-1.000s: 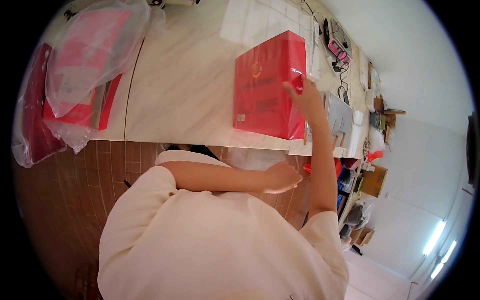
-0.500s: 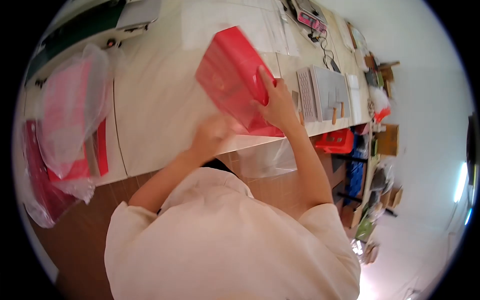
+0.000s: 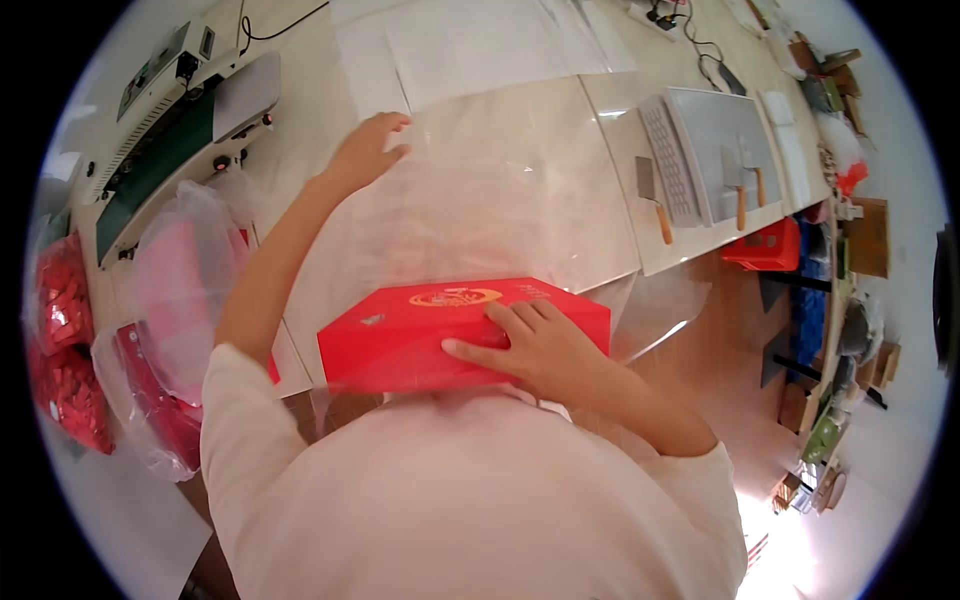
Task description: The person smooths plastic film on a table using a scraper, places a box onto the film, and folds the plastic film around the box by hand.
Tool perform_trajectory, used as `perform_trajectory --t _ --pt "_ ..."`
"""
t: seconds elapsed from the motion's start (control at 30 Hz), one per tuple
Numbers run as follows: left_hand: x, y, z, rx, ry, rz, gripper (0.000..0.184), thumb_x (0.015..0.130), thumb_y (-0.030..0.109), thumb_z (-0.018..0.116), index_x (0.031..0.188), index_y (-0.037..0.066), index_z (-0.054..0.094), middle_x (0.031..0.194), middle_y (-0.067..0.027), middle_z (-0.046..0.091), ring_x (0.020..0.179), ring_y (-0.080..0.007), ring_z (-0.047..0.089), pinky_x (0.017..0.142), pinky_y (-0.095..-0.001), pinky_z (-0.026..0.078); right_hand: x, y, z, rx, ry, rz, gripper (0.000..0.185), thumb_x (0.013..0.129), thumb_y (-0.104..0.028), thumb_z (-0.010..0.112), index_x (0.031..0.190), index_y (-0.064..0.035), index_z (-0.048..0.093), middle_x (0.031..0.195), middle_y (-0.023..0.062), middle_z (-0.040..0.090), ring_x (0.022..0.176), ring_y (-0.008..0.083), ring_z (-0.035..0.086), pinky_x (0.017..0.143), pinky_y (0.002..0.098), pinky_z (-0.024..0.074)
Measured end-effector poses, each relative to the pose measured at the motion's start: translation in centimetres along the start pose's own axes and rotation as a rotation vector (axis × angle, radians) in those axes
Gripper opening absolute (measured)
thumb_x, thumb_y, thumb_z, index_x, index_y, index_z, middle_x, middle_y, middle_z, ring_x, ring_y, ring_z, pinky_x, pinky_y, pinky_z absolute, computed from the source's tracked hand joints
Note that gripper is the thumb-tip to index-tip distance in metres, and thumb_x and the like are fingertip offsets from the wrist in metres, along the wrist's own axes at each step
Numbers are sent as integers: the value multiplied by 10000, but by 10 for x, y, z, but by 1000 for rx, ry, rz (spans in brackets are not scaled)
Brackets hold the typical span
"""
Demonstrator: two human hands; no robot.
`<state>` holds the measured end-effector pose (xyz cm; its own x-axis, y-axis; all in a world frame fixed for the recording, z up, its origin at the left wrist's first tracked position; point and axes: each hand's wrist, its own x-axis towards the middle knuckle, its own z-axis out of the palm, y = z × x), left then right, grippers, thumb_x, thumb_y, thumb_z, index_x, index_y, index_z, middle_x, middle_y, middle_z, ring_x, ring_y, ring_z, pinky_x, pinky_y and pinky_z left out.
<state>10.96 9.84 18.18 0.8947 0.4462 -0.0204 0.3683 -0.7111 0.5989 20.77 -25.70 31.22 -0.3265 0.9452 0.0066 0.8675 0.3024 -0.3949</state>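
A red box is at the near edge of the desk. The right hand clamps it, fingers on top, thumb on the near side. The left hand, thumb and fingers apart, is beside pale sheets.

- A pale table with dark seams, spanning the middle of the frame
- A green-topped machine with round black knobs, upper left
- Clear bags of red pieces, far left edge
- A flat grey panel, upper right, two wooden-handled tools lying on it
- A scraper just beside that panel
- A red plastic basket, right of the frame, below table height
- A cardboard box, right edge
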Motion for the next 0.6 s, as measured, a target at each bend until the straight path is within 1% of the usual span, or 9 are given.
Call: perform_trajectory --t 0.03,0.07,0.2,0.27,0.37,0.47,0.5,0.57,0.6 --pt "24 -15 19 102 -76 -22 441 902 231 669 1293 75 539 1284 -127 581 1199 -287 553 1001 -417 456 -1 0 -2 33 -29 14 733 797 -135 698 1469 -303 459 1244 215 526 1011 309 556 880 405 449" --pt "42 -29 36 202 -159 -37 483 888 237 678 1316 80 520 1317 -143 558 1222 -321 526 997 -427 458 0 1 -3 2 7 27 663 850 -164 635 1476 -287 453 1236 205 543 956 287 568 863 399 448" --pt "102 -58 86 373 -285 -130 576 866 281 705 1361 96 475 1368 -141 520 1269 -331 491 1006 -443 455 1 11 -3 122 61 5 634 894 -150 562 1503 -247 414 1153 173 581 880 254 564 813 382 454" --pt "122 -59 105 431 -201 -212 660 824 321 750 1372 94 460 1354 -134 527 1248 -323 502 993 -469 460 3 15 -5 124 62 20 632 898 -148 556 1506 -239 408 1139 169 583 876 247 569 806 374 458" --pt "135 -55 121 502 -180 -130 705 794 363 772 1359 83 456 1309 -119 549 1208 -313 517 971 -474 464 4 23 -10 85 69 17 612 905 -146 548 1498 -202 408 1121 158 589 874 228 581 795 349 468" --pt "144 -56 128 393 -251 -170 629 770 377 790 1270 114 514 1227 -86 585 1153 -307 529 923 -473 469 5 31 -15 55 63 40 583 915 -152 540 1484 -185 418 1115 151 593 893 230 587 810 349 473" --pt "145 -57 128 393 -267 -168 629 770 377 790 1270 114 514 1227 -86 585 1153 -307 529 923 -473 469 6 33 -14 52 71 37 554 933 -162 520 1478 -146 422 1102 140 598 932 223 591 816 342 472" --pt "149 -55 125 343 -374 -208 451 781 366 780 1110 134 577 1153 -50 622 1156 -299 519 892 -477 460 8 35 -15 49 79 43 530 950 -173 501 1471 -107 426 1088 128 603 971 216 594 823 334 471" --pt "149 -56 127 341 -380 -204 451 781 366 780 1110 134 577 1153 -50 622 1156 -299 519 892 -477 460 9 35 -16 47 76 50 526 947 -175 503 1464 -101 435 1089 126 604 977 218 592 825 336 472"
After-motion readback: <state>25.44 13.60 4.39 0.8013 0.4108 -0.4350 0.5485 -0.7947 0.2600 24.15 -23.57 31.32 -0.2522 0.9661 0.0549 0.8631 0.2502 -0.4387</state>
